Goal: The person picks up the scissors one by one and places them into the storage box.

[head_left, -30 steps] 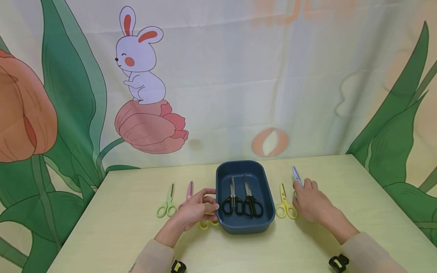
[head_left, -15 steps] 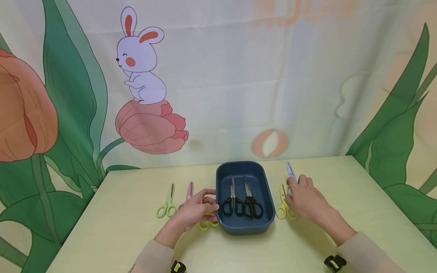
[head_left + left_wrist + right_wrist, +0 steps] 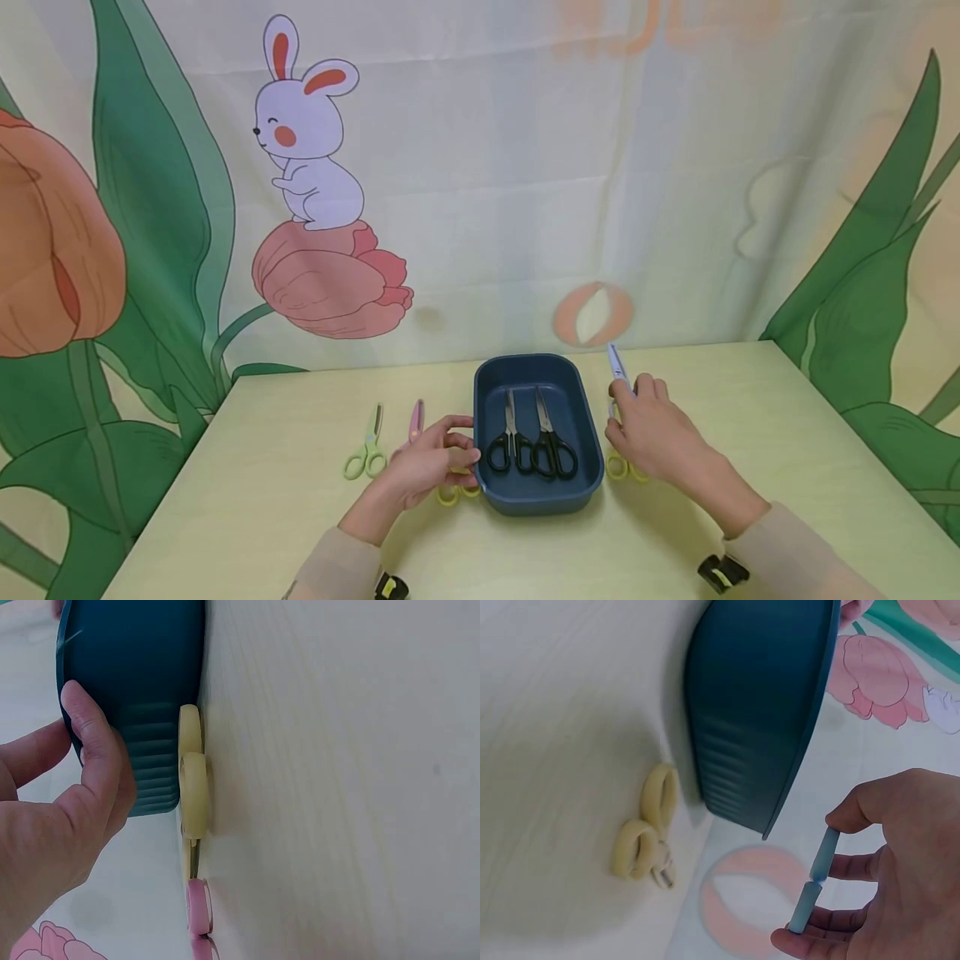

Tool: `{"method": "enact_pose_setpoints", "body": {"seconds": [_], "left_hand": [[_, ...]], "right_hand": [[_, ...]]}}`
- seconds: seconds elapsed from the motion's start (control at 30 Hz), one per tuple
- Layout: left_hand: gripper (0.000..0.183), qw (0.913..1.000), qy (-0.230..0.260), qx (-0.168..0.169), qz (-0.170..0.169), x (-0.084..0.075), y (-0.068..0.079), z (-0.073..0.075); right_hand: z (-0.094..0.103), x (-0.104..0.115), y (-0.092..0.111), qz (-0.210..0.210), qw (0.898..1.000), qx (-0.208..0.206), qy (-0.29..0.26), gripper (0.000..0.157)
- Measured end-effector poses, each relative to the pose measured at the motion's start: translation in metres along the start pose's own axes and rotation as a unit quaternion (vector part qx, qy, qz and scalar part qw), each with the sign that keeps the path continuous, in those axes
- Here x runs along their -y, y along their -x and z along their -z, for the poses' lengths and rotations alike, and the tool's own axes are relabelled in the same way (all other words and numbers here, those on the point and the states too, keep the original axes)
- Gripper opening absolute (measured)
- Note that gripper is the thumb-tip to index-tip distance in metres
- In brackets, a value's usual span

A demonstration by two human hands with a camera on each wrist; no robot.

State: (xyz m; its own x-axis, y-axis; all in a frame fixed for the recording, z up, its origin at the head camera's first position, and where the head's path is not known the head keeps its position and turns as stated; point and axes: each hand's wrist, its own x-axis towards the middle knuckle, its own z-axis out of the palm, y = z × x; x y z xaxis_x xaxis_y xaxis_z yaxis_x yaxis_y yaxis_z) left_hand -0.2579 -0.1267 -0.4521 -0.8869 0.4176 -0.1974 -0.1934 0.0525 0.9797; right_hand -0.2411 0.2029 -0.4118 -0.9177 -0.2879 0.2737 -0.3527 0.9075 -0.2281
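My left hand (image 3: pixel 431 458) pinches the left rim of a dark blue plastic bin (image 3: pixel 538 502), fingers against its outer wall in the left wrist view. Inside lie two pairs of black-handled scissors (image 3: pixel 557 446), side by side with blades pointing away. My right hand (image 3: pixel 656 427) holds light blue scissors (image 3: pixel 617 362) by the handle loops, raised above the table to the bin's right. Beneath that hand, yellow scissors (image 3: pixel 622 859) lie on the table, partly hidden in the head view. Another yellow pair (image 3: pixel 195 796) lies beside the bin under my left hand.
Green scissors (image 3: pixel 372 435) and pink scissors (image 3: pixel 417 419) lie left of the bin on the pale wooden table (image 3: pixel 277 467), the pink pair partly covered by my left hand. A printed cloth backdrop (image 3: pixel 480 208) stands along the table's far edge.
My right hand has moved left toward the bin and up with the light blue scissors, passing over the yellow pair. My left hand and the bin have stayed in place.
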Motion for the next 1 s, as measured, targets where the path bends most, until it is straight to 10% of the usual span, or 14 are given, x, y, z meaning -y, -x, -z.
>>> {"method": "enact_pose_setpoints", "body": {"seconds": [1.0], "left_hand": [[0.053, 0.9999, -0.012, -0.006, 0.011, -0.006, -0.001, -0.001]], "right_hand": [[-0.012, 0.055, -0.019, 0.037, 0.999, 0.030, 0.018, 0.026]]}}
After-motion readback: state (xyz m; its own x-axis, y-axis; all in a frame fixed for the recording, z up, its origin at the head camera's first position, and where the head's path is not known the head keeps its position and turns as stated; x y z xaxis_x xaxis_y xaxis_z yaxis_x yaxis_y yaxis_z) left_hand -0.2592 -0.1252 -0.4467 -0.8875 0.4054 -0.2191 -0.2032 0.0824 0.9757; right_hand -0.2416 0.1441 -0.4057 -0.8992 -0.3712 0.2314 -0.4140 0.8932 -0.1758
